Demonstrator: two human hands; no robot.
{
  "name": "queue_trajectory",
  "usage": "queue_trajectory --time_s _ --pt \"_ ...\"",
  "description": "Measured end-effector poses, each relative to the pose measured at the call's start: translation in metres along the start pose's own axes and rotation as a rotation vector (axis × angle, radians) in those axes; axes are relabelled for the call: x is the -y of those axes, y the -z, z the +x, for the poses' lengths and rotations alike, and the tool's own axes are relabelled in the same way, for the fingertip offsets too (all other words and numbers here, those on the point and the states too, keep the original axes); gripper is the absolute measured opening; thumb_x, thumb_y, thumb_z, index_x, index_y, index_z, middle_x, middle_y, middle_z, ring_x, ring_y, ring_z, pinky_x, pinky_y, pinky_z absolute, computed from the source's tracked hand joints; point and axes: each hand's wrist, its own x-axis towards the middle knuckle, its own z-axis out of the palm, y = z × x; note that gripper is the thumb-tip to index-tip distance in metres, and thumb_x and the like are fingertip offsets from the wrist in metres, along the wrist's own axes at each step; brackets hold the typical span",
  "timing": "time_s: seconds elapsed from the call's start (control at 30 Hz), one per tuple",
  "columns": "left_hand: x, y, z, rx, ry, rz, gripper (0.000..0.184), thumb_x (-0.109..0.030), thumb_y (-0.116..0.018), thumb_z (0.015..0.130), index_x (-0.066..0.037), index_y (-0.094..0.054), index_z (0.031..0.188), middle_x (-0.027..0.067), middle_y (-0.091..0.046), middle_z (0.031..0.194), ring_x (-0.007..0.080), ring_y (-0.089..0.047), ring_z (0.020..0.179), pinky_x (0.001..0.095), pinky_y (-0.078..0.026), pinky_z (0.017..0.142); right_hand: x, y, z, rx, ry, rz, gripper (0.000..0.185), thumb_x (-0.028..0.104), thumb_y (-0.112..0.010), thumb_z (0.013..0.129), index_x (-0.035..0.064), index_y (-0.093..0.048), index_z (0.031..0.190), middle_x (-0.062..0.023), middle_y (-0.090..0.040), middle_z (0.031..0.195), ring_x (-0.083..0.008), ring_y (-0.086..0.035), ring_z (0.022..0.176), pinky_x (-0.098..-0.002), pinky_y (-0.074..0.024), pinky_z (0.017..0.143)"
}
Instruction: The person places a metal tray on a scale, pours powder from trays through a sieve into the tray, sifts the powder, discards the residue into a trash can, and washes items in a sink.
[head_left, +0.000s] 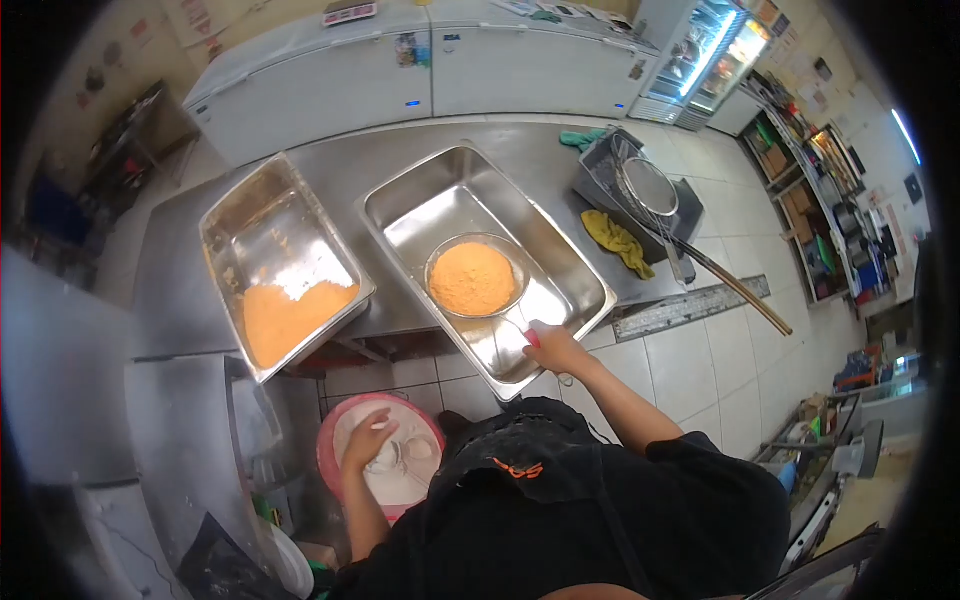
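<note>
Sieve (519,288) and its heap of orange powder (470,277) are held within the deep steel pan (560,262) by the right hand (556,352), whose fingers are clamped on the red handle (531,338). Whether any weight is borne by the pan floor cannot be told. With the load so far from the grip, the mesh could be tipped by a slight roll of the wrist and the heap dumped unsifted; powder could also be spilled over the rim by a hard shake. The pan's near end is set past the edge of the tabletop (172,262), so it could be tilted if leaned upon. More orange powder is held in the second pan (262,200), likewise overhanging. The left hand (368,440) is held over the pink tub (327,440), fingers apart, nothing visibly gripped; white powder there could be tinted by stray orange grains.
</note>
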Motion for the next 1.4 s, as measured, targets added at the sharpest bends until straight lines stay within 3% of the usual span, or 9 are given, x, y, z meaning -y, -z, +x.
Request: queue_trajectory --time_s 0.1,0.2,0.33,0.63,0.73,0.87,0.93,1.13,1.4 --pt "0.071 -0.053 -0.011 -0.054 0.071 0.022 0.052 -0.037 -0.073 0.088 -0.007 -0.061 0.130 0.0113 -0.068 0.115 0.0190 -0.064 0.100 0.0318 -0.051 0.085 -0.022 -0.019 0.023 0.067 -0.131 0.698 0.042 0.021 -0.062 0.088 -0.0017 -0.052 0.122 -0.0139 -0.062 0.083 -0.0212 -0.064 0.060 -0.0344 -0.0486 0.044" --pt "0.092 -0.096 -0.038 -0.100 0.390 -0.441 0.050 -0.039 -0.072 0.088 -0.008 -0.063 0.126 0.0072 -0.067 0.103 0.0198 -0.065 0.094 0.0342 -0.050 0.081 -0.010 0.028 0.021 0.237 -0.194 0.926 0.050 0.019 -0.062 0.088 -0.0005 -0.047 0.132 -0.0117 -0.060 0.081 -0.0169 -0.060 0.057 -0.0330 -0.0479 0.045" --pt "0.162 -0.180 -0.099 -0.516 0.638 -0.984 0.040 -0.038 -0.064 0.091 -0.010 -0.059 0.120 0.0022 -0.061 0.102 0.0177 -0.060 0.091 0.0383 -0.047 0.077 -0.023 0.034 0.019 0.112 0.031 0.644 0.048 0.022 -0.062 0.089 0.0046 -0.053 0.133 -0.0125 -0.060 0.076 -0.0178 -0.058 0.053 -0.0337 -0.0469 0.045" --pt "0.219 -0.278 -0.165 -0.378 0.655 -0.993 0.027 -0.026 -0.064 0.093 -0.013 -0.058 0.115 0.0040 -0.061 0.097 0.0215 -0.061 0.089 0.0418 -0.051 0.073 -0.039 0.038 0.008 -0.216 0.265 0.617 0.037 0.018 -0.063 0.092 0.0047 -0.059 0.126 -0.0091 -0.057 0.064 -0.0163 -0.055 0.059 -0.0332 -0.0459 0.061" --pt "0.169 -0.256 -0.155 -0.257 0.680 -0.598 0.030 -0.025 -0.064 0.093 -0.012 -0.058 0.120 0.0070 -0.062 0.099 0.0224 -0.062 0.091 0.0407 -0.052 0.074 -0.047 0.047 0.006 -0.198 0.279 0.600 0.038 0.017 -0.063 0.092 0.0052 -0.059 0.128 -0.0137 -0.062 0.069 -0.0206 -0.060 0.062 -0.0359 -0.0483 0.064" --pt "0.118 -0.230 -0.110 -0.675 0.577 -0.830 0.036 -0.031 -0.064 0.092 -0.014 -0.059 0.124 0.0055 -0.064 0.103 0.0186 -0.062 0.089 0.0301 -0.049 0.065 -0.045 0.053 0.026 -0.302 0.355 0.649 0.037 0.017 -0.062 0.093 0.0020 -0.059 0.126 -0.0191 -0.063 0.072 -0.0245 -0.064 0.066 -0.0390 -0.0487 0.066" --pt "0.082 -0.213 -0.091 -0.587 0.704 -0.638 0.039 -0.034 -0.064 0.092 -0.014 -0.059 0.125 0.0037 -0.064 0.103 0.0163 -0.061 0.086 0.0295 -0.049 0.064 -0.032 0.058 0.045 -0.313 0.326 0.637 0.040 0.017 -0.067 0.090 0.0043 -0.060 0.127 -0.0096 -0.059 0.068 -0.0155 -0.057 0.064 -0.0320 -0.0474 0.066" --pt "-0.115 -0.159 -0.021 -0.295 0.247 -0.776 0.044 -0.041 -0.058 0.098 -0.010 -0.057 0.130 0.0017 -0.062 0.099 0.0100 -0.061 0.076 0.0267 -0.050 0.063 -0.039 0.065 0.039 -0.259 0.374 0.690 0.034 0.020 -0.063 0.093 0.0019 -0.062 0.122 -0.0084 -0.056 0.064 -0.0154 -0.056 0.061 -0.0333 -0.0464 0.061" --pt "-0.209 -0.170 0.024 -0.222 0.093 -0.451 0.058 -0.022 -0.071 0.091 -0.001 -0.041 0.137 0.0050 -0.061 0.074 0.0121 -0.061 0.058 0.0259 -0.048 0.049 -0.038 0.073 0.045 -0.167 0.340 0.619 0.028 0.018 -0.062 0.092 0.0003 -0.062 0.114 -0.0219 -0.065 0.077 -0.0321 -0.065 0.071 -0.0389 -0.0497 0.067"
